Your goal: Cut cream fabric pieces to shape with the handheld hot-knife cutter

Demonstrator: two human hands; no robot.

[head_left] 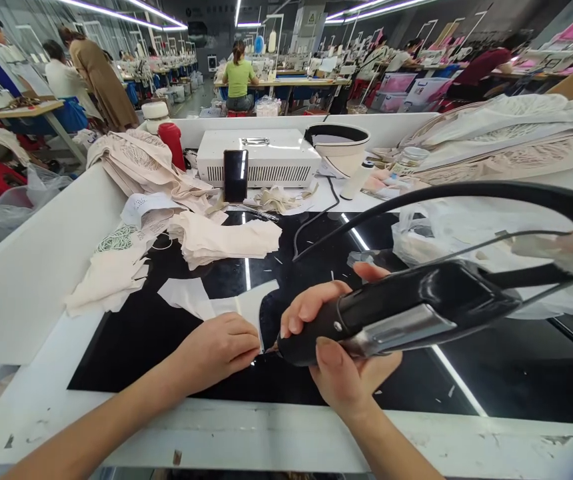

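My right hand [339,347] is wrapped round a black hand tool [406,313] with a metal underside; its tip points left and down at the black glass worktop [131,347]. A thick black cable [466,193] arcs from the tool's rear. My left hand [221,350] is closed in a pinch on the edge of a white cut piece [216,303] lying flat on the glass, right beside the tool's tip.
A stack of cream fabric pieces [221,240] and more loose ones [106,277] lie at the left. Behind stand a white box unit [259,157], a dark phone [235,175], a red bottle [172,143] and a bowl [341,143]. Clear plastic bag [446,233] at right. Other people work at far tables.
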